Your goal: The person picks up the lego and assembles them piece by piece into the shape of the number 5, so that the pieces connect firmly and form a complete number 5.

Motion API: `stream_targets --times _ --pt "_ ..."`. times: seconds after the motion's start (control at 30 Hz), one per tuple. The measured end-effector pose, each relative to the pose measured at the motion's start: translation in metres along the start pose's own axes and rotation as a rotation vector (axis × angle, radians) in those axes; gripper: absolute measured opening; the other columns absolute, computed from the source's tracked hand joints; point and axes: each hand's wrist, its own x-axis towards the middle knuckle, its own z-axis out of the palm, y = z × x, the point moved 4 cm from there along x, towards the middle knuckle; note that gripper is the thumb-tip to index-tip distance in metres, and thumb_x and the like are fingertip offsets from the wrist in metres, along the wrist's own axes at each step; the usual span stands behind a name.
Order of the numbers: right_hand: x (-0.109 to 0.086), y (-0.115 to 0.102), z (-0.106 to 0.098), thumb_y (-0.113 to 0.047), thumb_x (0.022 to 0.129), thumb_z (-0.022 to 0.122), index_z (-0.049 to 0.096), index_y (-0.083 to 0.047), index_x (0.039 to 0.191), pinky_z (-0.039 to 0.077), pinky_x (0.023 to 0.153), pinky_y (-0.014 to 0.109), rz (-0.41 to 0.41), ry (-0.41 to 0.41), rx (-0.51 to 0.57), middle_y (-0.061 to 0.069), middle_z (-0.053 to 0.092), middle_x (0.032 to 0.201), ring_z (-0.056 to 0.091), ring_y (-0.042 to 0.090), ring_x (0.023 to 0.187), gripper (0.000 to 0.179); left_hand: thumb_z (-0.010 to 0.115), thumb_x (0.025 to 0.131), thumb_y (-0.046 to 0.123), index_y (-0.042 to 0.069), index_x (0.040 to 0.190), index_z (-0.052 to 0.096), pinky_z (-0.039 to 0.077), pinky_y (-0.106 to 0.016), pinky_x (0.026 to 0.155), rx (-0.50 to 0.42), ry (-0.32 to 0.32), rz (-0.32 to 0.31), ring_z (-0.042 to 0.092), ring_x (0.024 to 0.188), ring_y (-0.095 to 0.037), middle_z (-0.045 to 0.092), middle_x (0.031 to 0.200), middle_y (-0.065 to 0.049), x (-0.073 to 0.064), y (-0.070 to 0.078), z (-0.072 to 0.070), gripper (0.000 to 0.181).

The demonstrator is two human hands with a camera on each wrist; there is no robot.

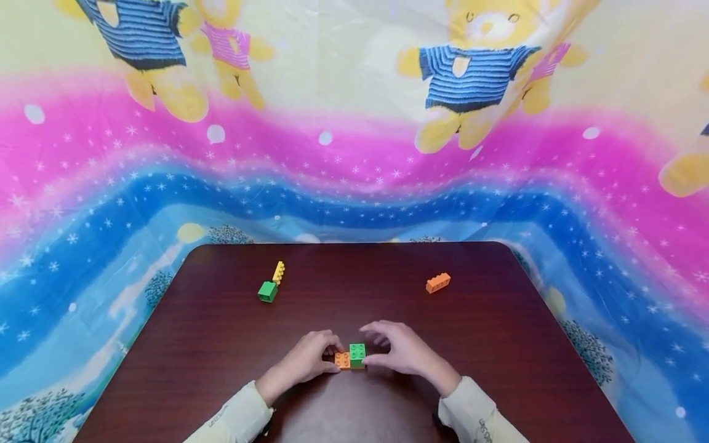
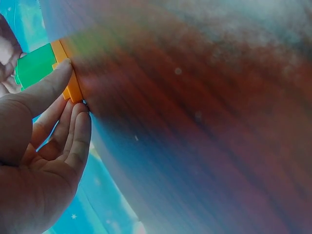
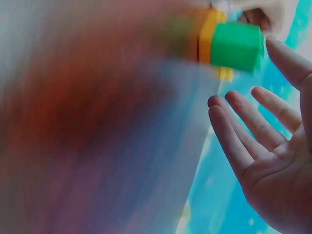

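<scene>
Near the front of the table, an orange brick (image 1: 342,360) has studs showing on its left part. A green brick (image 1: 357,351) stands on its right part, rising higher. My left hand (image 1: 310,355) pinches the orange brick at its left end; in the left wrist view the thumb lies on one side of the orange brick (image 2: 74,87) and the fingers are by the other. My right hand (image 1: 407,349) is beside the green brick, fingers spread. In the right wrist view its thumb tip is close to the green brick (image 3: 236,46), and the fingers hold nothing.
Another green brick (image 1: 268,291) lies toward the back left of the dark brown table (image 1: 354,283), with a narrow yellow brick (image 1: 279,272) just behind it. A longer orange brick (image 1: 438,282) lies at the back right. A printed curtain (image 1: 354,178) hangs behind the table.
</scene>
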Motion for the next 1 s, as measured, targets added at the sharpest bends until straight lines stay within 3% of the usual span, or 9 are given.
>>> stream_targets --times 0.1,0.33,0.53,0.7,1.0 --pt "-0.001 0.013 -0.02 -0.04 0.089 0.082 0.066 -0.014 0.136 0.06 0.09 0.039 0.037 0.094 -0.015 0.006 0.072 0.124 0.071 0.02 0.106 0.056 0.092 0.078 0.015 0.01 0.101 0.077 0.054 -0.021 0.074 0.003 0.002 -0.001 0.065 0.082 -0.01 0.069 0.091 0.002 -0.001 0.0 0.0 0.028" --pt "-0.003 0.05 -0.066 -0.031 0.093 0.079 0.068 -0.016 0.133 0.056 0.099 0.052 0.112 0.333 -0.056 0.008 0.072 0.125 0.07 0.031 0.113 0.044 0.092 0.078 0.013 0.01 0.1 0.076 0.054 -0.021 0.074 -0.008 0.0 -0.003 0.064 0.083 -0.009 0.067 0.09 0.002 -0.003 0.0 -0.001 0.027" --pt "-0.007 0.081 -0.094 -0.029 0.095 0.077 0.064 -0.011 0.139 0.056 0.096 0.056 0.2 0.479 -0.116 0.016 0.068 0.128 0.066 0.038 0.113 0.049 0.092 0.078 0.013 0.01 0.101 0.077 0.054 -0.021 0.074 -0.022 -0.008 -0.008 0.064 0.082 -0.009 0.067 0.09 0.002 -0.004 0.002 0.0 0.027" --pt "-0.009 0.102 -0.11 -0.028 0.098 0.074 0.059 -0.007 0.143 0.054 0.094 0.057 0.289 0.537 -0.137 0.023 0.062 0.13 0.062 0.042 0.116 0.052 0.091 0.078 0.013 0.01 0.101 0.077 0.054 -0.02 0.074 -0.022 -0.007 -0.01 0.064 0.082 -0.008 0.067 0.09 0.003 -0.003 0.001 0.0 0.027" --pt "-0.008 0.138 -0.129 -0.03 0.104 0.062 0.054 -0.002 0.146 0.047 0.105 0.062 0.446 0.597 -0.067 0.028 0.058 0.139 0.056 0.047 0.124 0.051 0.092 0.078 0.014 0.01 0.1 0.076 0.054 -0.02 0.074 -0.005 0.001 0.002 0.063 0.082 -0.007 0.067 0.09 0.003 -0.003 0.001 0.001 0.027"
